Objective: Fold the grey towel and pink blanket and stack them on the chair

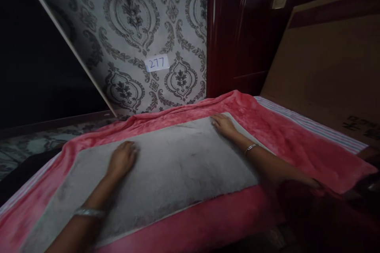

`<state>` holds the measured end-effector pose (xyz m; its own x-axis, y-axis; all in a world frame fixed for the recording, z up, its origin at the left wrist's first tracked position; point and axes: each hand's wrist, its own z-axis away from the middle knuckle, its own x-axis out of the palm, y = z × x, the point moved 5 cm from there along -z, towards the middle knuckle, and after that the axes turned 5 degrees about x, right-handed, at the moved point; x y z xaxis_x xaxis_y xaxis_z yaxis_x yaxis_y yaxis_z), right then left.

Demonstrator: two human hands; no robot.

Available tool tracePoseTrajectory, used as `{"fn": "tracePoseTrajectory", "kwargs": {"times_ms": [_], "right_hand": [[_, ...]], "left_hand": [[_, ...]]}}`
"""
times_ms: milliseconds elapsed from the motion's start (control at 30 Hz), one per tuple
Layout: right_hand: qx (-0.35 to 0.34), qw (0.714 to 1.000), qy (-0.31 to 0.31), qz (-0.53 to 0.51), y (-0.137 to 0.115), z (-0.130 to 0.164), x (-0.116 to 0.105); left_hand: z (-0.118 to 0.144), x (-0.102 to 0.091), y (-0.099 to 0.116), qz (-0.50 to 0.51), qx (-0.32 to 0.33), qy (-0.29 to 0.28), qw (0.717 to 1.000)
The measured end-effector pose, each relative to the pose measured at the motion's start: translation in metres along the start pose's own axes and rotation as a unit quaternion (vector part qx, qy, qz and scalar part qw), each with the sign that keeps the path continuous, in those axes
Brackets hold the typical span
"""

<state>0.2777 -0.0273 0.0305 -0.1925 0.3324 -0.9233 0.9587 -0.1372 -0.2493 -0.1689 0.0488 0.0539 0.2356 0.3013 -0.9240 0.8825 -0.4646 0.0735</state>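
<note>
A person's two hands rest palm down on a gray cloth, both released, the fingers loosely bent against the fabric. The left hand point(122, 160), slightly blurred, lies on the cloth's left part, just inside its far edge, its fingers aimed away and to the right; the right hand point(223, 125) touches the far right corner, its fingers pointing left. A silver bangle point(89, 212) circles the left wrist, a slimmer bracelet point(251, 148) the right. The gray cloth point(181, 162), spread nearly flat with faint creases, has its long axis running across the person from left to right, on a slant: the left end comes nearer the viewer, the right end points farther away, toward a dark red door point(228, 31). Beneath it stretches a pink plush blanket point(297, 154), rumpled along its far side, over a striped sheet point(311, 122) visible at right. Beyond stand a damask-patterned wall point(133, 12) bearing a paper label point(157, 63) handwritten "277," a large dark panel point(38, 55) at left and a cardboard box point(332, 63) at right.
</note>
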Motion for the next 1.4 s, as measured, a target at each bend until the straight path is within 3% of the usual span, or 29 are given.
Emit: {"fn": "tracePoseTrajectory", "kwargs": {"times_ms": [133, 200, 267, 333, 500, 800, 900, 1000, 1067, 1167, 1400], "right_hand": [[0.01, 1.0, -0.006, 0.016, 0.023, -0.024, -0.005], [0.012, 1.0, -0.014, 0.025, 0.032, -0.034, -0.003], [0.006, 0.999, -0.025, 0.032, 0.039, -0.044, 0.002], [-0.006, 0.999, -0.037, 0.037, 0.045, -0.053, 0.007], [-0.017, 0.997, -0.054, 0.051, 0.057, -0.074, 0.019], [-0.004, 0.996, -0.071, 0.058, 0.064, -0.077, 0.019], [0.006, 0.998, -0.036, 0.061, 0.046, -0.064, 0.007], [-0.095, 0.994, 0.002, 0.049, 0.008, -0.034, 0.003], [-0.156, 0.986, -0.043, 0.034, -0.011, -0.012, 0.013], [-0.12, 0.985, -0.124, 0.024, -0.014, 0.001, 0.034], [-0.043, 0.991, -0.123, 0.04, 0.008, -0.003, 0.037]], "left_hand": [[-0.022, 0.02, 0.073, 0.033, 0.124, -0.089, 0.988], [-0.038, 0.032, 0.11, 0.035, 0.146, -0.111, 0.982], [-0.047, 0.045, 0.134, 0.028, 0.146, -0.128, 0.981], [-0.048, 0.054, 0.144, 0.02, 0.14, -0.135, 0.981], [-0.043, 0.059, 0.14, 0.002, 0.121, -0.113, 0.986], [-0.048, 0.062, 0.136, -0.027, 0.063, -0.149, 0.986], [-0.048, 0.064, 0.134, -0.023, 0.06, -0.15, 0.987], [-0.047, 0.066, 0.132, -0.015, 0.062, -0.149, 0.987], [-0.046, 0.066, 0.131, -0.012, 0.067, -0.148, 0.987], [-0.046, 0.066, 0.132, -0.011, 0.068, -0.155, 0.986], [-0.034, 0.055, 0.133, 0.004, 0.078, -0.165, 0.983]]}}
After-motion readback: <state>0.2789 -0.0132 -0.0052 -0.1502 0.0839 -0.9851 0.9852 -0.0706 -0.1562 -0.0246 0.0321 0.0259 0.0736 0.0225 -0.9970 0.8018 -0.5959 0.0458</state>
